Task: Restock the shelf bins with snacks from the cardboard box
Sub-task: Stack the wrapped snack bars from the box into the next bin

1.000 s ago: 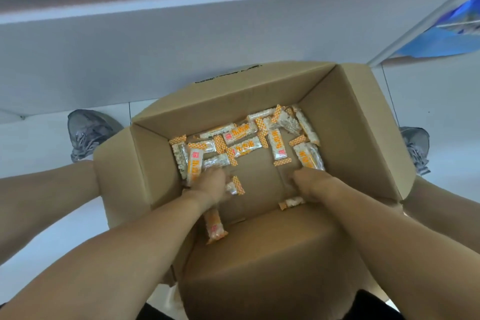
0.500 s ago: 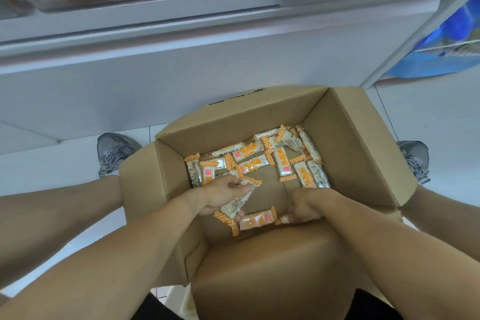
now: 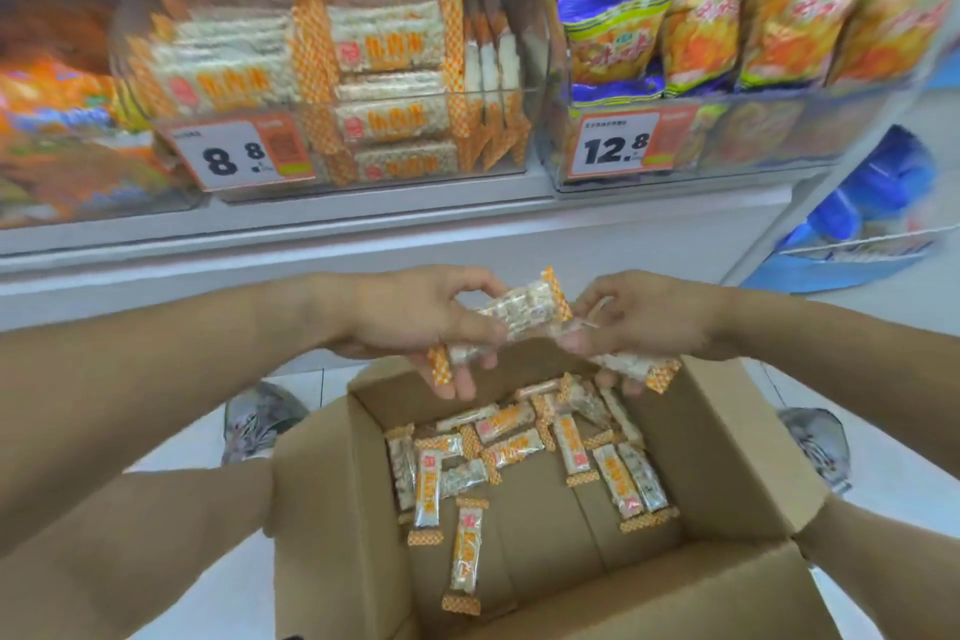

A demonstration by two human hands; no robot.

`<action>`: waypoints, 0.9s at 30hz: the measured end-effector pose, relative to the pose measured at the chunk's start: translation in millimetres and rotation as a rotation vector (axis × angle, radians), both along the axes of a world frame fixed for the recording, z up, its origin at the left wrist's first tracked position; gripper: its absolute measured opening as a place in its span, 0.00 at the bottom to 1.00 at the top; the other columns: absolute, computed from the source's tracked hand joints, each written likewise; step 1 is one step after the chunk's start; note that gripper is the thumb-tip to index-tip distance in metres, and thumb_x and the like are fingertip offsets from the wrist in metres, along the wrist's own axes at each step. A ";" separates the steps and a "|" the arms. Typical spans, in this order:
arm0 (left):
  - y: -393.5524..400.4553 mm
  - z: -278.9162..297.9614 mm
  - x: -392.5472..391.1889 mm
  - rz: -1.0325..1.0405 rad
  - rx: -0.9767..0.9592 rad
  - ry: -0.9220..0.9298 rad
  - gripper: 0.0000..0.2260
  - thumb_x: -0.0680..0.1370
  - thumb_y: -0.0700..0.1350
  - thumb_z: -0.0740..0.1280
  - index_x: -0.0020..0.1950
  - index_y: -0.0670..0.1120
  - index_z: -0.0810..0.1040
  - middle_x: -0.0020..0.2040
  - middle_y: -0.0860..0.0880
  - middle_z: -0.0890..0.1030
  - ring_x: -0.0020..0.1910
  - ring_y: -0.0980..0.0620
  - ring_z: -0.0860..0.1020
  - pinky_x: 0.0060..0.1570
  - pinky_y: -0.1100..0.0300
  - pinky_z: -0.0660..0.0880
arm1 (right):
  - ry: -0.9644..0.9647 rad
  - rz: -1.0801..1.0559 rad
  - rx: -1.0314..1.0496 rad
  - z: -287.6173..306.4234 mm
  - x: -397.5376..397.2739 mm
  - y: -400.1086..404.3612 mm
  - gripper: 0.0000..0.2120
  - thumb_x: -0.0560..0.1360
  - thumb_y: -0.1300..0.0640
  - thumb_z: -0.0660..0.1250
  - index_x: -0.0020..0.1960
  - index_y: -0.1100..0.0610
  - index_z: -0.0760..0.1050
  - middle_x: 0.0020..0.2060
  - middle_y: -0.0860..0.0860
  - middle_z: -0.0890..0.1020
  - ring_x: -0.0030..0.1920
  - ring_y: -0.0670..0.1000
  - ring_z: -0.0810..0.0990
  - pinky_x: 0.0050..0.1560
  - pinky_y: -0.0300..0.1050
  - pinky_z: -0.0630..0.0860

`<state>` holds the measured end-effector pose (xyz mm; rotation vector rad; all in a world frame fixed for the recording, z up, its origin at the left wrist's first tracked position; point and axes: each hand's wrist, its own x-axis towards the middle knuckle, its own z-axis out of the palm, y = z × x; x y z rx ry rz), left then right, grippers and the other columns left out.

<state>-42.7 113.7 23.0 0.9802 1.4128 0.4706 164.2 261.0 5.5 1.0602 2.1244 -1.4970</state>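
Both hands are now up out of the cardboard box (image 3: 727, 437), raised above its far edge and in front of the shelf, where half a second ago they were down among the bars on the box floor. The left hand (image 3: 415, 322) grasps a few orange-and-white snack bars (image 3: 524, 312), thumb over the top one, with one bar's checkered end poking out below the palm. The right hand (image 3: 639, 322) holds another bar (image 3: 634, 366) under its curled fingers, its orange end pointing toward the box's right wall, and its fingertips meet the left hand's bundle. The view has tilted upward: the clear shelf bin (image 3: 332, 83) marked 8.8 (image 3: 234, 156), part-filled with the same bars, now sits straight ahead, beside a bin of blue-and-orange snack bags (image 3: 727, 21) tagged 12.8 (image 3: 618, 146). More loose bars (image 3: 519, 452) lie along the far side of the box floor, with one nearer the middle.
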 end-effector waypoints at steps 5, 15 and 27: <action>-5.6 44.3 -10.2 -0.127 0.185 0.292 0.21 0.80 0.60 0.52 0.74 0.62 0.63 0.44 0.53 0.75 0.35 0.62 0.73 0.41 0.68 0.71 | 0.160 -0.303 -0.134 34.1 23.9 -3.8 0.21 0.75 0.43 0.68 0.50 0.63 0.78 0.32 0.51 0.81 0.27 0.50 0.75 0.22 0.37 0.67; 17.0 58.6 -22.6 0.093 0.547 0.729 0.22 0.64 0.59 0.79 0.55 0.57 0.82 0.51 0.65 0.79 0.50 0.71 0.76 0.46 0.80 0.68 | 0.667 -0.483 0.065 51.5 18.4 -7.0 0.23 0.65 0.55 0.77 0.59 0.55 0.80 0.51 0.53 0.86 0.48 0.61 0.85 0.46 0.46 0.82; 15.8 73.0 -7.5 0.170 0.402 0.237 0.17 0.68 0.49 0.77 0.54 0.54 0.79 0.31 0.44 0.83 0.25 0.50 0.75 0.50 0.57 0.76 | 0.745 0.007 1.023 45.5 7.2 -17.6 0.21 0.77 0.45 0.70 0.69 0.44 0.76 0.56 0.44 0.75 0.50 0.42 0.77 0.48 0.42 0.75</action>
